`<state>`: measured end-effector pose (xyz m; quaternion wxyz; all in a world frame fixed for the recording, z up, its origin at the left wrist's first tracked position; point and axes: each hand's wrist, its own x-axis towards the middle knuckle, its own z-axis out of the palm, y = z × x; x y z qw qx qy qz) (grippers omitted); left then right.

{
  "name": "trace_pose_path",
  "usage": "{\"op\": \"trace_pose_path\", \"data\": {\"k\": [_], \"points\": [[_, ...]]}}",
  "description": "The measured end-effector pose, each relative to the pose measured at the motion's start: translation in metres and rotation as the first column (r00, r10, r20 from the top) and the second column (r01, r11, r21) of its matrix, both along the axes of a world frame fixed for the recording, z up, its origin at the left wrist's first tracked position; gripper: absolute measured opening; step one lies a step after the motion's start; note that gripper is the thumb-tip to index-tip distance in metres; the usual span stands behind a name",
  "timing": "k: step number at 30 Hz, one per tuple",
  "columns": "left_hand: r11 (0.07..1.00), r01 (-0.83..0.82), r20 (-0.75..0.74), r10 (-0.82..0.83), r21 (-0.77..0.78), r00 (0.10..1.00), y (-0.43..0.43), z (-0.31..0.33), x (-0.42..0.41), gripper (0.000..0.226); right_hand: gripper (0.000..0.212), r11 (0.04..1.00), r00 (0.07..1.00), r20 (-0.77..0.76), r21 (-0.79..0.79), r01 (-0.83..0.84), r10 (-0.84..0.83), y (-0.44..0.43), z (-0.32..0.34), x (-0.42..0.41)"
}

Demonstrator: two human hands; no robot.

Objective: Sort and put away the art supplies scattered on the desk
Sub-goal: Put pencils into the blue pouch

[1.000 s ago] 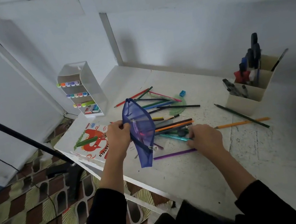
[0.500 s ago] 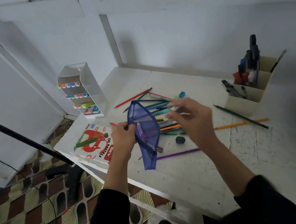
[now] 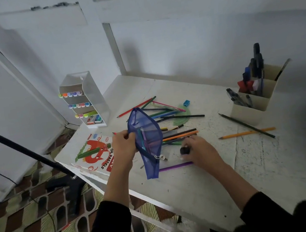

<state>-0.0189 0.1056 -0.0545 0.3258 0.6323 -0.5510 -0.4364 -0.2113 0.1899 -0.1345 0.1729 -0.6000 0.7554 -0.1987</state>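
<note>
The blue mesh pouch (image 3: 147,136) hangs tilted just above the desk (image 3: 255,159), and my left hand (image 3: 122,148) pinches its left edge. A few pencils show through the mesh. Just to its right, my right hand (image 3: 201,151) is down on the desk with its fingertips at a small black object (image 3: 184,150); I cannot tell whether I grip it. A purple pencil (image 3: 176,166) lies beside that hand. The scattered coloured pencils (image 3: 179,134) lie behind the pouch, and the oil pastels box (image 3: 94,155) lies to its left.
</note>
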Motion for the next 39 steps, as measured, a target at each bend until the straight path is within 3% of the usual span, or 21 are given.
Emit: {"op": "trace_pose_path", "data": {"k": [5,9,11,17,22,26,32,36,39], "points": [[0.999,-0.022,0.037,0.023,-0.046,0.999,-0.005,0.008,0.002,0.025,0.026,0.995,1.000,0.016,-0.095,-0.013,0.014,0.004,0.000,0.003],[0.999,-0.021,0.048,0.023,-0.050,0.999,-0.007,0.009,0.004,0.022,0.023,0.939,0.954,0.299,-0.328,0.101,0.002,-0.007,0.033,0.010],[0.999,0.005,0.067,-0.003,-0.044,0.998,-0.007,0.009,0.003,0.018,0.025,0.887,0.922,0.380,-0.448,0.114,0.074,-0.016,0.056,0.020],[0.998,0.034,0.056,-0.031,-0.045,0.998,-0.007,0.012,0.006,0.019,0.030,0.848,0.917,0.242,-0.505,-0.161,0.318,-0.047,0.081,0.067],[0.999,0.019,0.030,-0.018,-0.037,0.999,-0.021,0.013,0.028,0.020,0.022,0.834,0.923,0.278,-0.546,-0.075,0.265,-0.055,0.066,0.073],[0.998,-0.018,-0.007,0.018,-0.055,1.000,-0.038,0.010,0.046,0.021,0.022,0.900,0.946,0.323,-0.419,0.123,0.021,-0.065,0.051,0.041],[0.998,0.038,-0.040,-0.040,-0.059,0.998,-0.075,0.018,0.059,0.020,0.040,0.934,0.948,0.074,-0.165,0.317,-0.309,-0.115,0.037,-0.037],[0.992,0.105,-0.035,-0.107,-0.075,0.994,-0.097,0.019,0.061,0.022,0.062,0.976,0.977,-0.089,0.084,0.202,-0.194,-0.149,0.027,-0.068],[0.986,0.152,-0.049,-0.155,-0.068,0.987,-0.109,0.018,0.062,0.022,0.056,0.951,0.969,-0.242,0.284,0.121,-0.051,-0.169,0.023,-0.076]]}}
